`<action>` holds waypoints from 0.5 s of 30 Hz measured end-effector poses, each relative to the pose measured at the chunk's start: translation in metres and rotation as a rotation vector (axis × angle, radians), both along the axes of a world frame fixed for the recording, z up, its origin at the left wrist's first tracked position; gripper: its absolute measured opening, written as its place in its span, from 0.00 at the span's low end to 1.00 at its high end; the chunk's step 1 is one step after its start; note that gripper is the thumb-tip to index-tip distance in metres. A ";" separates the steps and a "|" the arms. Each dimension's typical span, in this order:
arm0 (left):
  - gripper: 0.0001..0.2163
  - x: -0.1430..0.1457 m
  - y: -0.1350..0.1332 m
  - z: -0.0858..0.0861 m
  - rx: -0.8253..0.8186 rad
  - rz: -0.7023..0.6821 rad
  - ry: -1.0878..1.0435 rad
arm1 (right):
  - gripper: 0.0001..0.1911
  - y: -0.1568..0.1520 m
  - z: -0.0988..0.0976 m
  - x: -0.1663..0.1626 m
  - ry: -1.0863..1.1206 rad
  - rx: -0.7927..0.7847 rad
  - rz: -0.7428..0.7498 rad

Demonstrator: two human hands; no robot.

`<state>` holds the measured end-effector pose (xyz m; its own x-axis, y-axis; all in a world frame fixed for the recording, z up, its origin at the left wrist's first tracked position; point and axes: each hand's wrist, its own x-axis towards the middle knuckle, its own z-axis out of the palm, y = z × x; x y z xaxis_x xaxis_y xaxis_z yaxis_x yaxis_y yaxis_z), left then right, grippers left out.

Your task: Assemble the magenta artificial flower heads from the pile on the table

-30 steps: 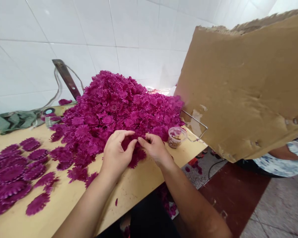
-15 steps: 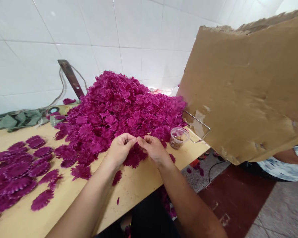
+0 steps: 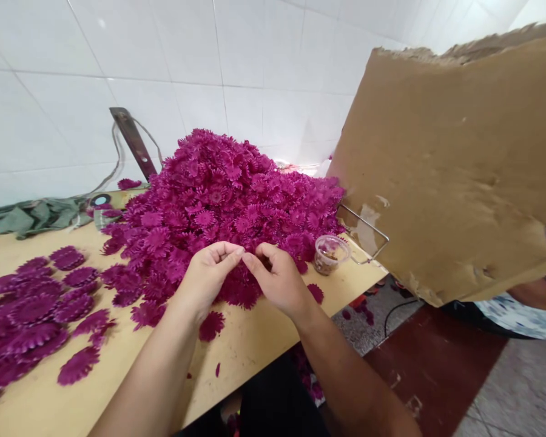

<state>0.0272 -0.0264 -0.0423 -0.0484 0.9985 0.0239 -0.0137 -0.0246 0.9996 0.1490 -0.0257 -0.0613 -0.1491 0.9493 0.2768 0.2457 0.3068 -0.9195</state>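
A tall heap of magenta fabric flower petals [image 3: 227, 194] lies on the wooden table [image 3: 250, 346] against the tiled wall. At the heap's front edge, my left hand [image 3: 207, 276] and my right hand [image 3: 277, 279] meet fingertip to fingertip. Both are pinched together over a cluster of petals [image 3: 239, 291]; what the fingers hold is too small to make out. One loose petal [image 3: 210, 325] lies on the table under my left wrist.
Flat stacks of petals [image 3: 31, 312] cover the table's left end. A small clear cup [image 3: 330, 254] stands beside a wire frame [image 3: 368, 233]. A big cardboard sheet [image 3: 455, 164] rises at the right; another person's patterned sleeve [image 3: 523, 309] shows below it. Green cloth [image 3: 31, 217] lies at the back left.
My hands have drawn together and lifted slightly at the heap's front. A loose petal now lies on the table below my left wrist. The view has shifted a little.
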 end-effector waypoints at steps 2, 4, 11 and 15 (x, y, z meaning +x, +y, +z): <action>0.12 0.003 -0.001 -0.004 0.020 0.021 0.012 | 0.15 0.000 -0.001 -0.002 -0.063 0.076 -0.039; 0.11 0.003 0.003 -0.008 0.057 0.045 0.029 | 0.14 -0.003 -0.001 -0.003 -0.083 0.162 -0.055; 0.09 -0.031 0.029 -0.008 0.055 0.653 0.001 | 0.14 -0.035 0.008 0.006 0.052 0.317 0.079; 0.10 -0.027 0.018 0.009 0.049 0.247 -0.060 | 0.07 -0.012 -0.002 0.015 0.235 0.028 0.042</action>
